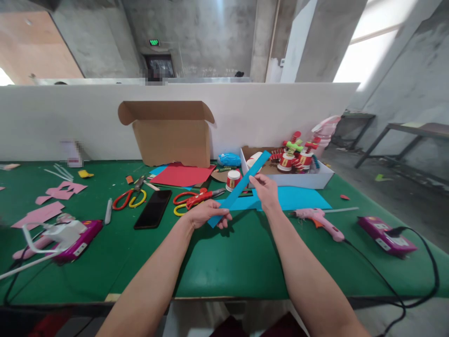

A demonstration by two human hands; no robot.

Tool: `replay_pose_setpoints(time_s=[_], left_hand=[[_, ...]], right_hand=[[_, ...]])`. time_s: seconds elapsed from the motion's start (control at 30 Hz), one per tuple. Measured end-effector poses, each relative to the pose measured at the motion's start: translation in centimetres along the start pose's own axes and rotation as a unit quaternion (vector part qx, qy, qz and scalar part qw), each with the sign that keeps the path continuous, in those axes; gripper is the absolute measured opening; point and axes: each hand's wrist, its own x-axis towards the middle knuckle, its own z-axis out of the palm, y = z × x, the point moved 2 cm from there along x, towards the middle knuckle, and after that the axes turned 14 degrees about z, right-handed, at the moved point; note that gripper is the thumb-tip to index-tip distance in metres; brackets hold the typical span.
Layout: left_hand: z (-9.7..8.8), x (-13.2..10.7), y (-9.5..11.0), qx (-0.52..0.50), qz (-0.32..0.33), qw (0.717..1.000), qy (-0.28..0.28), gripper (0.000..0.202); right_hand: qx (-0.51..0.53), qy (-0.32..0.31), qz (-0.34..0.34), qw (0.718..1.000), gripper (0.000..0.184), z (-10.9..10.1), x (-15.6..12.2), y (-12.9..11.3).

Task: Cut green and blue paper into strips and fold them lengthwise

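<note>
Blue paper strip (240,188) slants over the green surface (235,271), the left hand (208,214) pinching it near its lower end, the right hand (265,191) pinching its upper part. Right of the forearms lies a pink glue gun (319,217); beyond, a blue sheet (298,198). Behind that, a white box (298,181) holds small red items, possibly cup-based figures.

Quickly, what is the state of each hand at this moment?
Left hand: closed, holding the blue strip near its lower end.
Right hand: closed, pinching that strip higher up.
</note>
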Motion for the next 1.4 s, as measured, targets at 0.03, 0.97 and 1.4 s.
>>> replay_pose_setpoints(time_s=[0.03,0.97,1.4], left_hand=[[0.0,0.0,0.1,0.006,0.002,1.000,-0.007,0.045],[-0.7,0.3,-0.5,0.038,0.040,0.997,0.051,0.050],[-0.8,0.8,-1.0,0.024,0.047,0.990,0.127,0.046]], right_hand=[[0.002,0.011,0.000,1.000,0.030,-0.3,0.2,-0.1],[0.179,0.107,0.053,0.977,0.045,-1.6,1.2,0.6],[0.063,-0.337,0.231,0.910,0.047,5.9,-5.2,3.1]])
